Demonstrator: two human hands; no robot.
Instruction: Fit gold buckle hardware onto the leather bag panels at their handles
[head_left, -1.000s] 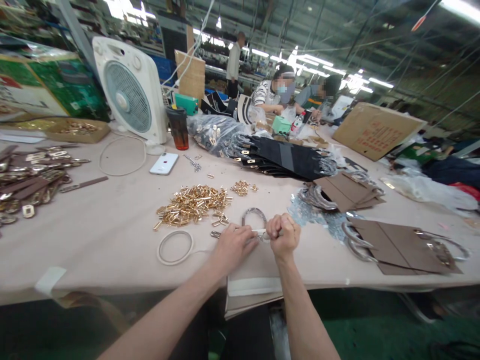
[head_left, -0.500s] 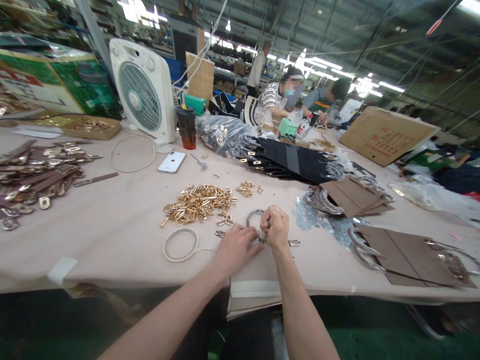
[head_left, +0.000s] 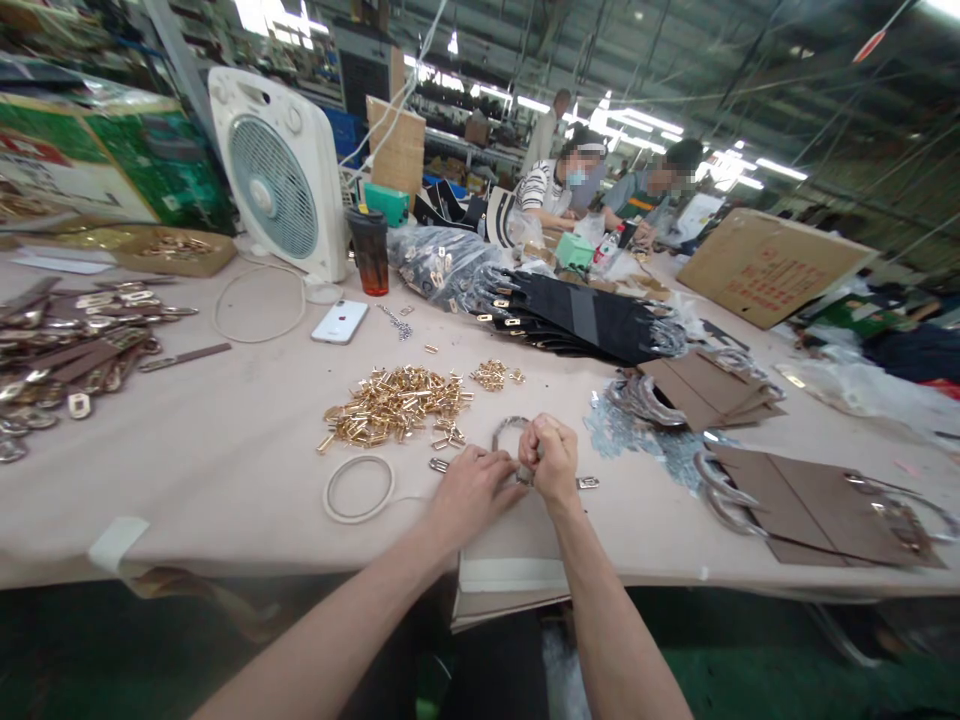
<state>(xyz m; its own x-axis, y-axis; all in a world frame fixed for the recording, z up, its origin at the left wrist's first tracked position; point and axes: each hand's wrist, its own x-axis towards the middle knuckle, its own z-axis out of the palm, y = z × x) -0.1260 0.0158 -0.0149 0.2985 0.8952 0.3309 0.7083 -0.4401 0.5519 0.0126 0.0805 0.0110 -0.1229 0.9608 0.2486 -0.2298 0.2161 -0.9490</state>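
My right hand [head_left: 553,460] is closed in a fist around an upright hand tool, mostly hidden, so its kind is unclear. My left hand [head_left: 474,490] lies low beside it, its fingers and thumb closing on a strap at the tool's foot. Silvery buckle-like fittings show on either side, a left fitting [head_left: 438,465] and a right fitting [head_left: 587,482]. Behind the fist curves a wrapped loop handle [head_left: 510,424]. A brown panel [head_left: 510,540] lies beneath my hands, reaching the table edge. Left of them is a heap of gold-coloured metal fittings [head_left: 397,405].
A roll of tape [head_left: 328,490] lies near my left forearm. Farther back are a phone [head_left: 340,322], a drink cup [head_left: 370,255] and a box fan [head_left: 274,180]. Brown panels with handles [head_left: 817,505] lie right, brown straps [head_left: 97,340] left. Two people sit across the table.
Both hands keep nearly the same place and grip. The view has shifted slightly. In the background, a standing person has moved to the right.
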